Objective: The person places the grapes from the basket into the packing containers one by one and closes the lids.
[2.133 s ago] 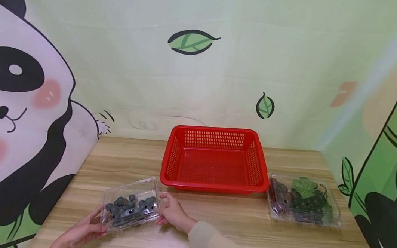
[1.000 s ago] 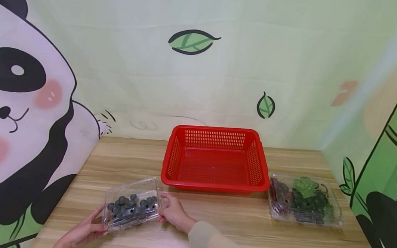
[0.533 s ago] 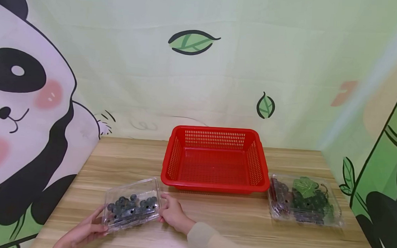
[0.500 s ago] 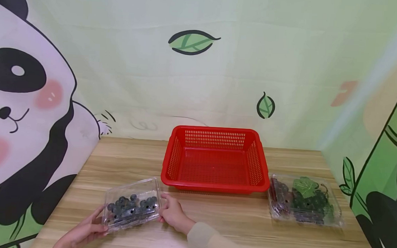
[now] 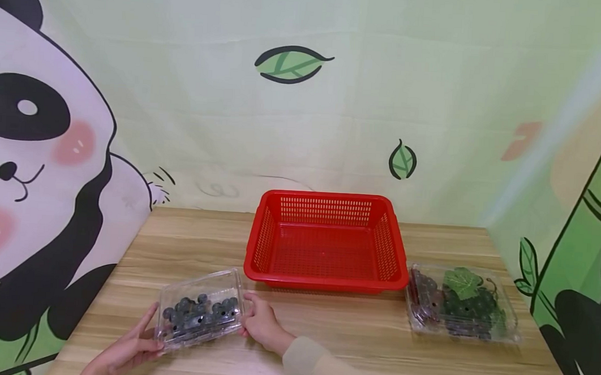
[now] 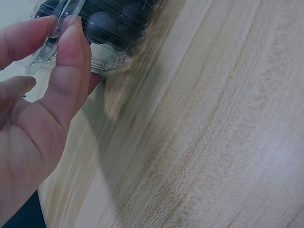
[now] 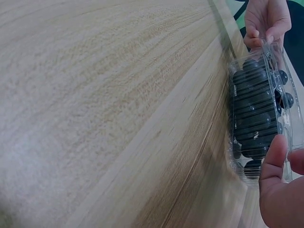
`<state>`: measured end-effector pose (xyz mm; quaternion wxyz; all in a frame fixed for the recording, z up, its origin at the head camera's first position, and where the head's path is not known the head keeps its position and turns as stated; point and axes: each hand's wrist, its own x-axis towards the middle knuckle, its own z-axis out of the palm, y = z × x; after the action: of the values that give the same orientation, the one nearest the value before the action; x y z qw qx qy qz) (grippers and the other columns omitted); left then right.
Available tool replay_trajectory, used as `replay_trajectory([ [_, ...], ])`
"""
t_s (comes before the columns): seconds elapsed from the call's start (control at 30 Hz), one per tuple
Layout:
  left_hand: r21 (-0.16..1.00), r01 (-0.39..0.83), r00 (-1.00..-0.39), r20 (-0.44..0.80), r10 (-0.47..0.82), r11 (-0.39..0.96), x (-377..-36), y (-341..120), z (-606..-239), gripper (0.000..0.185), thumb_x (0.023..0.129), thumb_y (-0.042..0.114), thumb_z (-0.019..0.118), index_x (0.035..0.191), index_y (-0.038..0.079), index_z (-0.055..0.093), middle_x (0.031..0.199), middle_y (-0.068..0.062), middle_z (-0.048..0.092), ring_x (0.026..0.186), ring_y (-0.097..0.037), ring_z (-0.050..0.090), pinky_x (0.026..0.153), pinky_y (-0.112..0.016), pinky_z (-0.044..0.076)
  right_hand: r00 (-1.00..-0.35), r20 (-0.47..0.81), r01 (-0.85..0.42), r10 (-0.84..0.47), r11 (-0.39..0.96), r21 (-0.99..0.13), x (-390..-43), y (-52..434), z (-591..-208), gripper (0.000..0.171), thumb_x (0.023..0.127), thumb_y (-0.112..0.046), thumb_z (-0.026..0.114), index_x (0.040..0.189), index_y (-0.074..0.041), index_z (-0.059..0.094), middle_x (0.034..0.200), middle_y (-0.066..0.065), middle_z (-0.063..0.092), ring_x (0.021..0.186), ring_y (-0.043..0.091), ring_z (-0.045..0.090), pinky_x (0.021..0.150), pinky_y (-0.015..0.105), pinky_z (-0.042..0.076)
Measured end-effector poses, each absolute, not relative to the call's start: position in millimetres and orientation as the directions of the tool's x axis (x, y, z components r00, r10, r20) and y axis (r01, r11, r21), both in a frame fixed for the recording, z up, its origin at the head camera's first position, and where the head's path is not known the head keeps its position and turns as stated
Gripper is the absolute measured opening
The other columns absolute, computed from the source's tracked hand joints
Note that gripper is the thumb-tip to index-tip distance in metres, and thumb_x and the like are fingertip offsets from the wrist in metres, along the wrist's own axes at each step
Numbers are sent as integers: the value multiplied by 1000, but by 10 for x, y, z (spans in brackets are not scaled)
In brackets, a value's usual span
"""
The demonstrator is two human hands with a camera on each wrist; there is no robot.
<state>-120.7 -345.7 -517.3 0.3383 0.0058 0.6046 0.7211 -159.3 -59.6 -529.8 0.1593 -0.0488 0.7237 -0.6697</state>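
A clear plastic clamshell box with a lid holds dark round fruits at the front left of the table. Its lid looks closed. My left hand grips the box's left end; in the left wrist view, thumb and fingers pinch its clear rim. At the opposite end, my right hand pinches the box, its thumb against the side in the right wrist view. The box sits at a slant; whether its underside touches the table is unclear.
A red perforated plastic basket stands at the back middle of the wooden table. To its right lies a second clear box with dark grapes and a green leaf. A printed cloth backdrop rises behind.
My left index finger has straightened and lifted slightly off the box's left side. The box, the right hand and the other things look the same.
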Motion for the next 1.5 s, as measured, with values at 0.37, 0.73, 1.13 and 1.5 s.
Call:
replay_trajectory([
  [0.37,871,-491,-763,-420,491,-16,-1232,-3462,-5164,96,84,0,48,127,22,-35,111,2,45,85,-11,57,78,-24,49,-930,-205,202,-304,43,-978,-1590,-580,-5307,56,80,7,52,132,0,35,55,1,47,40,8,46,39,23,45],
  [0.73,860,-505,-761,-484,432,74,-1229,-3432,-5133,95,84,2,50,130,18,-32,131,-25,27,85,-10,56,77,-25,49,-890,-272,313,-365,-56,-948,-1528,-553,-5340,58,85,-4,51,136,-2,25,66,21,58,42,10,50,41,24,47],
  [1.13,845,-533,-745,-495,446,47,-1235,-3418,-5120,94,85,0,47,128,21,-34,135,-36,7,85,-11,56,79,-24,49,-919,-201,218,-340,-12,-976,-1544,-558,-5327,58,81,8,50,134,-4,31,66,14,55,44,9,50,44,26,48],
  [1.5,858,-510,-758,-479,443,53,-1229,-3422,-5138,93,85,1,47,129,20,-33,133,-38,4,86,-10,56,78,-23,49,-928,-175,172,-328,37,-984,-1556,-587,-5321,57,80,13,46,133,1,30,59,8,51,41,8,47,39,21,44],
])
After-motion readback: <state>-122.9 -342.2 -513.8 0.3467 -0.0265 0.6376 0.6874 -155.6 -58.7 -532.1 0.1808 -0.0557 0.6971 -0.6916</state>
